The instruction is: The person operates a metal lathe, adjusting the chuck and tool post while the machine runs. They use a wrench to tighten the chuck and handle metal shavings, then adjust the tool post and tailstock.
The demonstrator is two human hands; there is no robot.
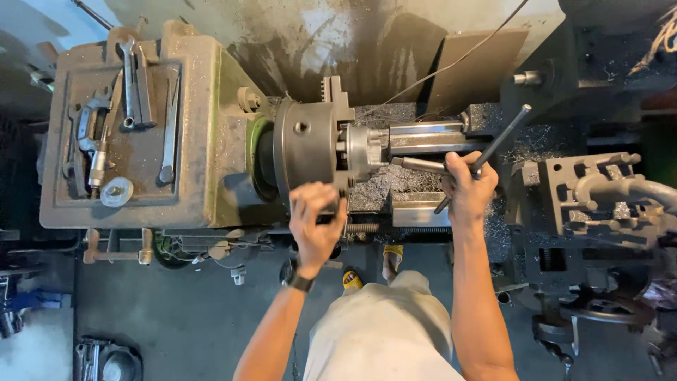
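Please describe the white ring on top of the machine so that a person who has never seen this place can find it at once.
Start at the big lathe and look at the rusty flat tray on top of its left end, where wrenches lie. The ring sits near the tray's front edge, beside a small metal measuring tool. It alone is pale and round; everything around it is long, dark metal.
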